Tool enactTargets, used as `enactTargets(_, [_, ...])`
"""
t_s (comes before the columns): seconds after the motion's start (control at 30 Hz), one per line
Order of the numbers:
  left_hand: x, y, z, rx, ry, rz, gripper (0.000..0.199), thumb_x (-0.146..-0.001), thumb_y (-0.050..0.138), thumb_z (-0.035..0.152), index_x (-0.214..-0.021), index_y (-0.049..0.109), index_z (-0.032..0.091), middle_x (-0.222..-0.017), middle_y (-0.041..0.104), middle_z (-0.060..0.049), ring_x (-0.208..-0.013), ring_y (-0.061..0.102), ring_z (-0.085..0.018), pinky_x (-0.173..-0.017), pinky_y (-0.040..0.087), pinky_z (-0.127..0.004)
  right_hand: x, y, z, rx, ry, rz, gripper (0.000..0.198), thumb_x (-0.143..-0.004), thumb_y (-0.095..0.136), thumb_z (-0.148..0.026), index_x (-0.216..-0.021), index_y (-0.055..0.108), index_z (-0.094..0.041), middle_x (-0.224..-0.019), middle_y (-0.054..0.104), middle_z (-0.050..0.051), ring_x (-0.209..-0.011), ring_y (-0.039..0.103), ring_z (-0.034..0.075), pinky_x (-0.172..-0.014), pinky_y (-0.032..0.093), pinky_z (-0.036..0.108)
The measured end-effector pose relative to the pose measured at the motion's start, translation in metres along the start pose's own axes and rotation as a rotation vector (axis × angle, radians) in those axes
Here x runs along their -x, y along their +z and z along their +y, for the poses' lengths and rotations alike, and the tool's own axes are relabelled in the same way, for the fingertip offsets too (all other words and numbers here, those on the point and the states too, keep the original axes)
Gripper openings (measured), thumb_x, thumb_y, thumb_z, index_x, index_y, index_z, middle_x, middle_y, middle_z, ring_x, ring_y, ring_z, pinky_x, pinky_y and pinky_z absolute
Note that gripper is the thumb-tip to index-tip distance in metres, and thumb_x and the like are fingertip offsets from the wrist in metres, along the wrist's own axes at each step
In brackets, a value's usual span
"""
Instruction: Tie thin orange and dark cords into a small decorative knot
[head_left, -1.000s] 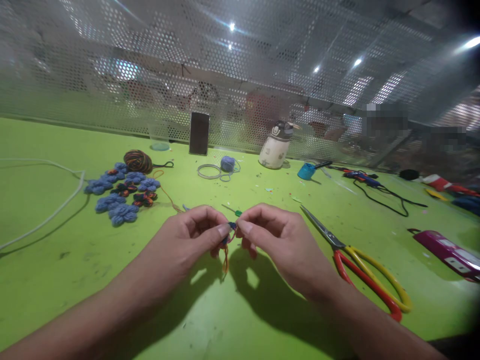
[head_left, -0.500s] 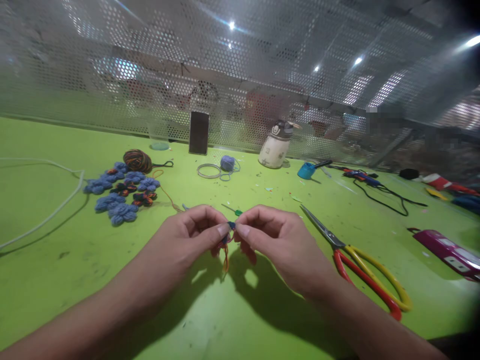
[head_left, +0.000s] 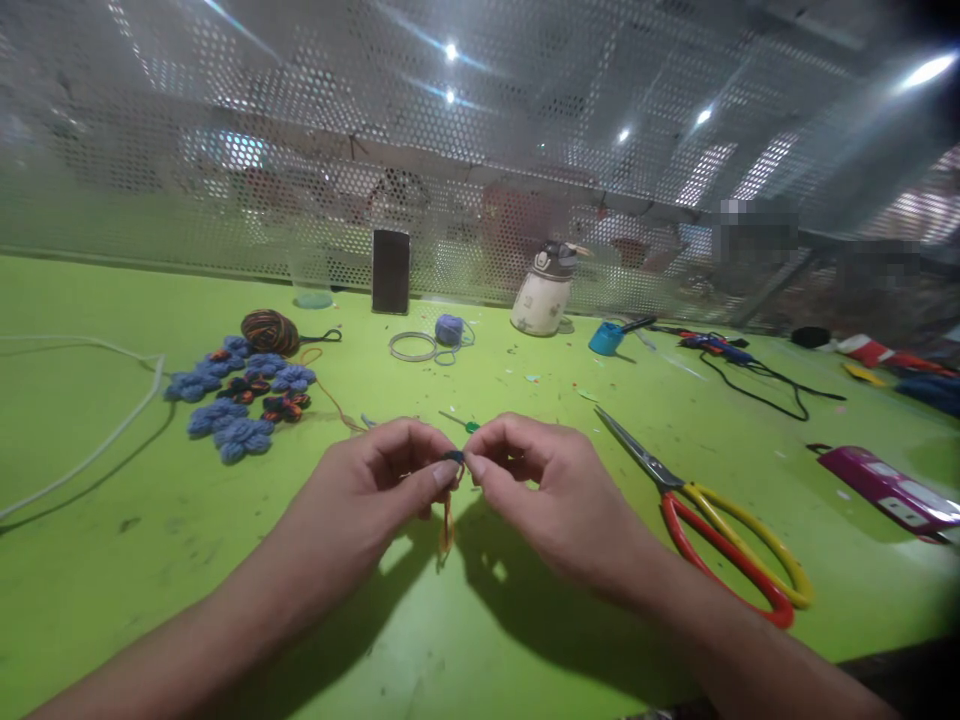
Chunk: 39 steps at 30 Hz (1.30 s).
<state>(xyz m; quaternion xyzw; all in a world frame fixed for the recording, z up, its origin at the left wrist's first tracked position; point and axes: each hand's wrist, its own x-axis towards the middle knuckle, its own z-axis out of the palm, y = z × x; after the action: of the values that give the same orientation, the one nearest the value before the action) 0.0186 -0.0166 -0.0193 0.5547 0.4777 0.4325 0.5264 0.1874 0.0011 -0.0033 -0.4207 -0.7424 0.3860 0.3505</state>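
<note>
Between thumb and fingers, my left hand (head_left: 386, 485) pinches a small piece of dark multicoloured yarn work (head_left: 454, 457), with an orange yarn tail (head_left: 447, 525) hanging below. My right hand (head_left: 536, 490) is closed in a pinch at the right edge of the same piece, its fingertips meeting it. Most of the piece is hidden by the fingers. Just beyond the hands lies a thin tool with a green handle (head_left: 472, 427). Blue crocheted flowers (head_left: 244, 437) and dark orange-flecked flowers (head_left: 286, 405) lie to the left, near a ball of variegated yarn (head_left: 269, 332).
Scissors (head_left: 671, 485) with red and yellow handles lie right of my right hand. Farther back are a ring (head_left: 412, 346), a blue yarn ball (head_left: 449, 330), a phone (head_left: 391, 272), a bottle (head_left: 543, 290) and a blue pot (head_left: 606, 338). A power strip (head_left: 889, 488) sits far right; a white cable (head_left: 97, 450) curves at left.
The view has shifted slightly. My fingers have re-set on the yarn piece, less of it shows below the left thumb, and the orange tail hangs a little lower.
</note>
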Motion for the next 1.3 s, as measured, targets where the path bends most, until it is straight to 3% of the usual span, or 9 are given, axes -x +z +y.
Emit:
enactTargets(0.13, [-0.001,-0.001,0.0,-0.006,0.01,0.021,0.014,-0.078,0.07,0.032,-0.077,0.066,0.019,-0.067,0.064,0.003,-0.063,0.054,-0.011,-0.058,0.042,-0.022,-0.001,-0.001,-0.001,-0.025,-0.015,-0.011,0.01,-0.083,0.055,-0.011,-0.075,0.061,-0.012,-0.065,0.057,-0.001,-0.058,0.049,0.008,-0.054,0.039,0.021])
enactTargets(0.43, [0.002,0.0,0.0,-0.001,0.086,0.083,0.009,-0.077,0.072,0.029,-0.074,0.069,0.021,-0.067,0.065,0.004,-0.065,0.056,-0.01,-0.059,0.042,-0.02,-0.003,-0.005,-0.005,-0.316,0.186,-0.08,0.008,-0.084,0.061,-0.017,-0.078,0.061,-0.012,-0.063,0.055,-0.003,-0.053,0.049,0.007,-0.05,0.041,0.019])
enactTargets(0.7, [0.001,0.0,0.001,0.039,0.075,0.152,0.008,-0.074,0.073,0.026,-0.072,0.069,0.019,-0.067,0.067,0.003,-0.066,0.057,-0.012,-0.062,0.043,-0.023,-0.002,0.002,-0.005,-0.357,0.216,-0.093,0.01,-0.084,0.061,-0.018,-0.076,0.06,-0.012,-0.061,0.055,-0.003,-0.051,0.049,0.007,-0.049,0.043,0.02])
enactTargets(1.03, [-0.004,0.0,-0.004,0.112,0.034,0.114,0.016,-0.074,0.073,0.029,-0.086,0.068,0.019,-0.075,0.069,0.001,-0.07,0.059,-0.014,-0.067,0.045,-0.025,-0.005,0.002,0.004,-0.312,0.156,-0.078,0.01,-0.083,0.06,-0.018,-0.075,0.06,-0.013,-0.061,0.056,-0.002,-0.05,0.049,0.007,-0.048,0.041,0.021])
enactTargets(1.3, [-0.003,-0.001,0.001,0.029,0.02,0.095,0.013,-0.076,0.071,0.03,-0.074,0.067,0.017,-0.066,0.064,0.001,-0.065,0.054,-0.013,-0.063,0.041,-0.025,-0.002,0.002,0.002,-0.302,0.083,-0.038,0.01,-0.082,0.061,-0.017,-0.074,0.061,-0.012,-0.059,0.054,-0.003,-0.049,0.047,0.007,-0.047,0.038,0.02])
